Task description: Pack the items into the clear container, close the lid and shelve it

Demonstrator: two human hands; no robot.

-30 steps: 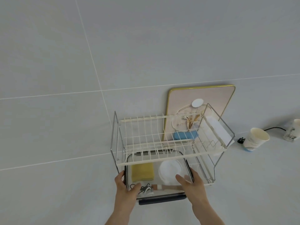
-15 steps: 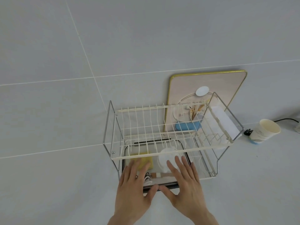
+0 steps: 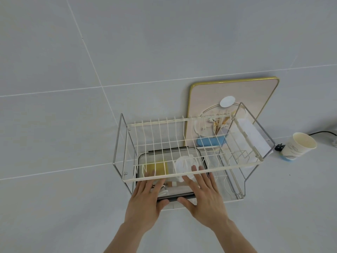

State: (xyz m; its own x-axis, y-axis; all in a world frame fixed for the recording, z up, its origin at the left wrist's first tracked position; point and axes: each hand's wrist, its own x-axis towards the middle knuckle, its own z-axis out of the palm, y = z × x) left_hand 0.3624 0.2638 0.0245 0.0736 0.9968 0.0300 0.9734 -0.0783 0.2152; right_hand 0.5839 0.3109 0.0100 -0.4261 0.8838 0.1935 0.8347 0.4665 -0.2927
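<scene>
Resting flat: both hands point(image 3: 175, 201) atop container lid point(image 3: 182, 190), no grip.

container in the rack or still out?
In. The clear container sits on the lower tier of the wire rack, under the top shelf. Only its front edge shows, by the flat left hand and right hand.

A cream-coated wire dish rack point(image 3: 182, 143) on shiny chrome metal legs holds a clear glossy plastic container point(image 3: 169, 161); a matt white paper cup point(image 3: 297, 147) stands at right.
</scene>
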